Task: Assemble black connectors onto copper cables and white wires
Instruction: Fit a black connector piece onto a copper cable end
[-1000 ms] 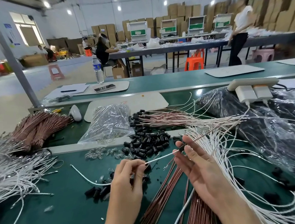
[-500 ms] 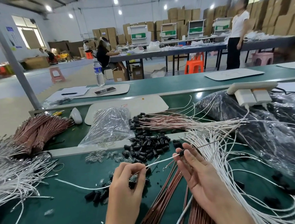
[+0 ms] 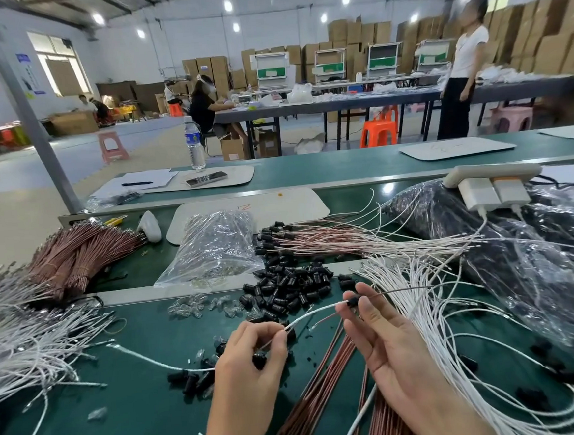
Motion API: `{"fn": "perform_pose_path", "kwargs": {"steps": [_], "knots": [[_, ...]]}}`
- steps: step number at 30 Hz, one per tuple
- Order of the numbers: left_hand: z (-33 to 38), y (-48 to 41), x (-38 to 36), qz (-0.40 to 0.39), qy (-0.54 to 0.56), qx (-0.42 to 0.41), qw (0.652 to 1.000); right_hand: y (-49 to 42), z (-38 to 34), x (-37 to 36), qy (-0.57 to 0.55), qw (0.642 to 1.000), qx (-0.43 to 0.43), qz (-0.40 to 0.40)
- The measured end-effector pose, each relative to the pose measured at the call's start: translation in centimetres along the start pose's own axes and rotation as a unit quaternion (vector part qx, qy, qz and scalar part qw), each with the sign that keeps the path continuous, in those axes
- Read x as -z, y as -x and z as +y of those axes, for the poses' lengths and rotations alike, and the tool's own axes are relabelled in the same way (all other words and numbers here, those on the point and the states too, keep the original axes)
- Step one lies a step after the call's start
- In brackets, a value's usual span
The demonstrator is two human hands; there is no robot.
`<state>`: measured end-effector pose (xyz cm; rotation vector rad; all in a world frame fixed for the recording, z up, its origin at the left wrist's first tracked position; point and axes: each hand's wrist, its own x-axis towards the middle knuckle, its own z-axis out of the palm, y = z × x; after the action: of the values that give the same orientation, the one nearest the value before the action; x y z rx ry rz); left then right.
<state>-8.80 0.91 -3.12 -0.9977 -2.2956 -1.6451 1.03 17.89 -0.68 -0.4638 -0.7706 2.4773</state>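
- Left hand (image 3: 249,361) was up off the green surface (image 3: 140,417), back toward the camera, fingers curled, thumb and forefinger pinching a white wire (image 3: 313,313).
- From that pinch the wire climbed up and to the right, straight into the black connector (image 3: 353,302).
- Right hand (image 3: 395,349), palm facing the camera, fingers fairly long, gripped that connector at its fingertips.
- So the connector sat at the very top of the right hand, above and to the right of the left one, and nearer than the heap of loose black connectors (image 3: 287,286).
- A thin dark cable (image 3: 397,290) left the connector's far side and ran off to the right over the loose white wires (image 3: 434,312).
- The wire's free tail dropped behind the left hand and trailed away left across the surface.
- Copper cables (image 3: 322,382) lay fanned on the surface beneath and between both hands.
- A dark piece showed under the left hand's curled fingers; whether it was held could not be told.
- Against a second ago: same two grips, same connector between the same fingertips.
- The tail had swung out and lay longer to the left of the left hand than it did then, flatter too.
- The stretch of wire between the two hands looked a touch shorter.
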Motion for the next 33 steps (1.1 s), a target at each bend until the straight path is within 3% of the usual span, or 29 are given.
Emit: {"fn": "perform_pose_path", "kwargs": {"steps": [14, 24, 29, 33], "knots": [[0.7, 0.1, 0.1, -0.017, -0.010, -0.030, 0.999, 0.2, 0.1, -0.1, 0.020, 0.999, 0.022, 0.014], [1.0, 0.2, 0.0, -0.039, -0.034, -0.074, 0.996, 0.5, 1.6, -0.9, 0.152, 0.987, 0.015, -0.046], [0.0, 0.0, 1.2, -0.080, -0.121, -0.064, 0.987, -0.1, 0.2, -0.2, 0.086, 0.995, 0.052, -0.006], [0.2, -0.1, 1.3, -0.057, -0.111, -0.061, 0.990, 0.2, 0.0, 0.0, 0.088, 0.995, 0.035, -0.017]]}}
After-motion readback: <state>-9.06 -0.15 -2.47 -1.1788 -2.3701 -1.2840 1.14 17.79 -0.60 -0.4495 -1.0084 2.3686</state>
